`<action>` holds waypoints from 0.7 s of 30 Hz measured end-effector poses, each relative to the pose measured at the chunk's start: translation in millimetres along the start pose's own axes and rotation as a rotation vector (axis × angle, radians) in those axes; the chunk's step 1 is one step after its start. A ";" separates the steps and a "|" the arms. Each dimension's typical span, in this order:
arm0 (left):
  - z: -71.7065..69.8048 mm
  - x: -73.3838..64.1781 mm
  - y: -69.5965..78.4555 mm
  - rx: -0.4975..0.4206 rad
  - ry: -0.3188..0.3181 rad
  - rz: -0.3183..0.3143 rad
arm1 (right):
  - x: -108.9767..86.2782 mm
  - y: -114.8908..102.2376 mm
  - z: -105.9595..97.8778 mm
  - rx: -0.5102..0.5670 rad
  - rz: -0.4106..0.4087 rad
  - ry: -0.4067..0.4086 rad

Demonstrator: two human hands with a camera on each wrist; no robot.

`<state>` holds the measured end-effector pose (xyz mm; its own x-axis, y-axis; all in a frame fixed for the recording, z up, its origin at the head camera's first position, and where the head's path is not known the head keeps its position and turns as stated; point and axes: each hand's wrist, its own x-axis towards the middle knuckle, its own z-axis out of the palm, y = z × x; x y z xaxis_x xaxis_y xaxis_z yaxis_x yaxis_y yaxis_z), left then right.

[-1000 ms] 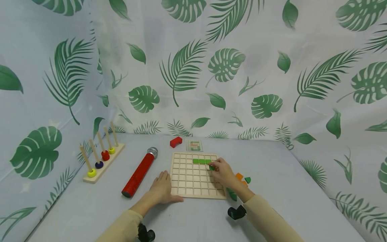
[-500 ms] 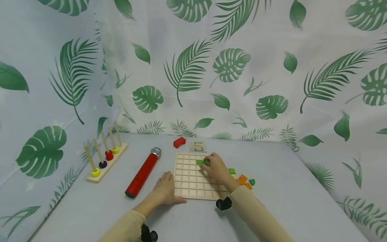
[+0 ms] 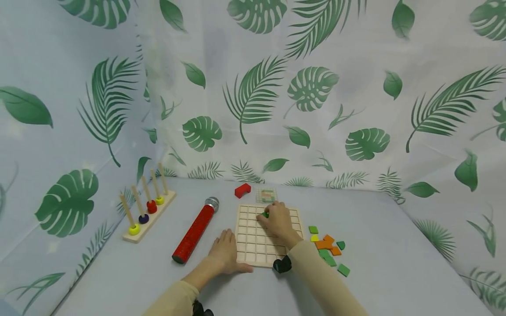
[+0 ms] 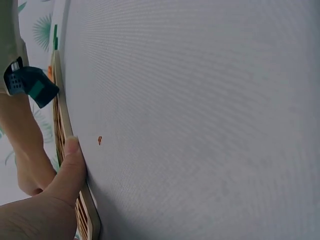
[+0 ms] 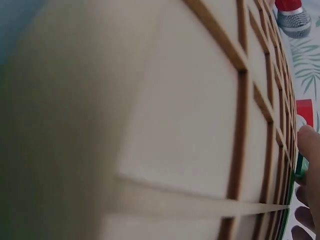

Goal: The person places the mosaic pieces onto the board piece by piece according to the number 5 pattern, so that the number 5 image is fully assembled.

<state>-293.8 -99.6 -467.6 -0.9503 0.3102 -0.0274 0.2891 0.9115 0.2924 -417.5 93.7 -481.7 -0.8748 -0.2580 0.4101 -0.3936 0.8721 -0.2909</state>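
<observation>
A square wooden grid board (image 3: 257, 245) lies flat in the middle of the table. My left hand (image 3: 224, 252) rests at its near left corner, fingers fairly straight along the side and thumb along the front edge. In the left wrist view the thumb (image 4: 70, 172) touches the board's rim. Over the board's far part, my right hand (image 3: 278, 221) pinches a small green tile (image 3: 265, 215) between thumb and fingers. Part of that green tile (image 5: 301, 166) also shows in the right wrist view. The hand hides the cells beneath it, including most of the green row.
Loose green, orange and yellow tiles (image 3: 325, 244) lie right of the board. Behind it are a patterned card (image 3: 266, 195) and a red block (image 3: 243, 190). On the left lie a red microphone (image 3: 194, 232) and a peg stand (image 3: 152, 219) with coloured rings.
My right hand has moved left along the board's green row, with a green tile in its fingers. More loose tiles have come into sight. The left hand stays at the board's corner.
</observation>
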 end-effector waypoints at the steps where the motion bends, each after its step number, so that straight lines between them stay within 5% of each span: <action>1: 0.5 0.0 0.8 0.000 0.001 0.002 | -0.5 0.7 0.8 -0.018 0.007 -0.001; 13: 4.5 1.5 1.8 -0.002 -0.025 -0.011 | 2.9 1.3 3.5 -0.123 -0.003 -0.033; 21: 1.2 2.2 -0.2 0.009 -0.031 -0.036 | 9.7 6.0 1.1 0.142 -0.037 -0.162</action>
<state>-295.8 -98.7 -468.9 -0.9562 0.2849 -0.0672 0.2557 0.9246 0.2823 -428.7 96.0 -480.4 -0.8884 -0.3623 0.2818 -0.4522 0.7963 -0.4018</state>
